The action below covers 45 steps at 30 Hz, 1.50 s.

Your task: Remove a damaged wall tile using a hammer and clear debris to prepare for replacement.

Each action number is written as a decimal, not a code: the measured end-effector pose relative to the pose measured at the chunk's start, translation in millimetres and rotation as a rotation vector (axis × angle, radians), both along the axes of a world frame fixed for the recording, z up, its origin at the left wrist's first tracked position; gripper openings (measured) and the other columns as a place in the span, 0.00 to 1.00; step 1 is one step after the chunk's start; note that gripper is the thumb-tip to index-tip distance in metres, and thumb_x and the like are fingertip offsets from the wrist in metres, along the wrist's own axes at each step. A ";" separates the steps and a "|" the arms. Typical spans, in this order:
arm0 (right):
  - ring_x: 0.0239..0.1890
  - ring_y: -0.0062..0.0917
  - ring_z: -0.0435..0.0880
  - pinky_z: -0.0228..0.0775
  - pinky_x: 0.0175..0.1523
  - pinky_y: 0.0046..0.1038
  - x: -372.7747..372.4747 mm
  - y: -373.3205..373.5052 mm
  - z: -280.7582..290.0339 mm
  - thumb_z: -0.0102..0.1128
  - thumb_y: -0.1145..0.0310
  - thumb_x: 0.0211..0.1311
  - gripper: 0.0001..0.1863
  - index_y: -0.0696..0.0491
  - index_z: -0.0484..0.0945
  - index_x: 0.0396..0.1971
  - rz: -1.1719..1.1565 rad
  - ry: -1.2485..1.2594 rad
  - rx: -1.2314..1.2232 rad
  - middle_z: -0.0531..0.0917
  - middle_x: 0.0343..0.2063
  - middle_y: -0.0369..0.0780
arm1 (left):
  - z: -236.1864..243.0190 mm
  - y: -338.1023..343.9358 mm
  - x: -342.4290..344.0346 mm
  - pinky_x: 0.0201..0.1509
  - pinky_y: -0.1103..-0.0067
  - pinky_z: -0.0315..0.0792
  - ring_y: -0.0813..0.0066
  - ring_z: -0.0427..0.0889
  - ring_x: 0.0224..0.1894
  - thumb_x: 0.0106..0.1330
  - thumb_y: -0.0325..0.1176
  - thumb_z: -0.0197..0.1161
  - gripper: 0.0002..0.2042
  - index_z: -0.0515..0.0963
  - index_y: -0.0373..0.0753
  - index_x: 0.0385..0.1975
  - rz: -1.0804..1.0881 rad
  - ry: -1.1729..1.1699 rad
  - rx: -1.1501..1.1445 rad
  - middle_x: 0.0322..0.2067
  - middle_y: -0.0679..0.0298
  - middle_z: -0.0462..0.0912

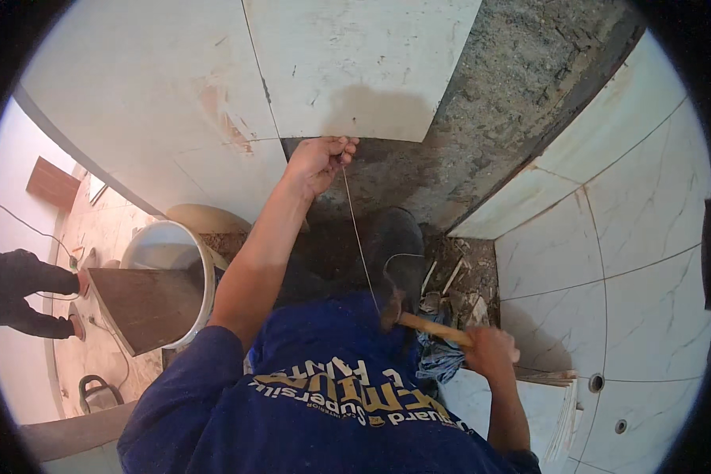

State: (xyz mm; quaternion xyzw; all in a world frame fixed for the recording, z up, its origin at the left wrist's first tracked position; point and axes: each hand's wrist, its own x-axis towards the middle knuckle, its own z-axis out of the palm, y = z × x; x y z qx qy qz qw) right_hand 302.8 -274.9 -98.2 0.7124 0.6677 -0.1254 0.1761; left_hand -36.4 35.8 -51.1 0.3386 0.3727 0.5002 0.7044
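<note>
My left hand (324, 164) is raised at the lower edge of a pale tile (363, 71), fingers pinched on a thin string (355, 225). The string runs down from those fingers to the head of a hammer (434, 328); whether it is tied there I cannot tell. Lower and to the right, my right hand (491, 350) grips the end of the hammer's wooden handle. The hammer head lies over my dark clothing. Beside the pale tile, a strip of rough grey cement (521, 103) is bare.
A white bucket (211, 296) with a brown board (146, 304) leaning in it stands left. Another person's legs (24, 292) show beyond it. Marbled wall tiles (648, 308) rise at right, above stacked tiles (561, 403). Broken scraps (458, 272) lie near my foot.
</note>
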 end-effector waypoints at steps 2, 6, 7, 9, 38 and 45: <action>0.28 0.33 0.80 0.70 0.34 0.37 -6.6 -10.0 -4.1 0.64 0.47 0.59 0.25 0.58 0.78 0.29 -0.156 0.159 0.084 0.80 0.22 0.42 | 0.9 0.3 0.2 0.37 0.81 0.74 0.77 0.76 0.32 0.71 0.23 0.51 0.08 0.74 0.26 0.44 -0.010 -0.001 -0.026 0.37 0.58 0.79; 0.24 0.26 0.76 0.67 0.30 0.33 -29.7 -5.2 -22.9 0.64 0.53 0.61 0.20 0.58 0.78 0.28 -0.566 0.739 0.353 0.77 0.19 0.39 | -0.1 1.8 -1.7 0.38 0.80 0.76 0.76 0.76 0.32 0.71 0.23 0.52 0.08 0.75 0.26 0.43 0.028 -0.055 -0.011 0.36 0.58 0.79; 0.24 0.22 0.74 0.66 0.29 0.31 -33.4 2.1 -25.9 0.63 0.55 0.62 0.19 0.59 0.78 0.28 -0.631 0.787 0.375 0.76 0.18 0.38 | -0.9 1.6 -2.4 0.39 0.80 0.76 0.75 0.77 0.32 0.71 0.23 0.52 0.08 0.75 0.26 0.43 -0.022 -0.067 0.011 0.36 0.58 0.79; 0.23 0.20 0.73 0.65 0.29 0.29 -37.5 34.7 -28.6 0.61 0.56 0.64 0.19 0.59 0.78 0.28 -0.501 0.853 0.626 0.75 0.18 0.37 | -2.4 2.0 -3.0 0.39 0.80 0.76 0.75 0.77 0.32 0.71 0.23 0.52 0.08 0.75 0.26 0.43 -0.015 -0.055 0.013 0.36 0.57 0.80; 0.30 0.42 0.85 0.73 0.33 0.45 -113.6 211.1 34.7 0.58 0.55 0.60 0.13 0.49 0.78 0.27 0.661 0.309 0.741 0.84 0.26 0.44 | -1.4 2.0 1.2 0.48 0.72 0.79 0.66 0.82 0.41 0.70 0.23 0.53 0.10 0.73 0.26 0.47 0.027 -0.107 0.060 0.40 0.53 0.81; 0.26 0.42 0.83 0.73 0.31 0.44 -118.0 204.3 9.3 0.64 0.59 0.53 0.10 0.49 0.76 0.25 0.512 0.444 0.879 0.82 0.21 0.43 | -1.7 6.3 -1.0 0.49 0.70 0.81 0.61 0.82 0.40 0.69 0.19 0.50 0.10 0.72 0.26 0.48 -0.006 -0.139 0.130 0.40 0.52 0.78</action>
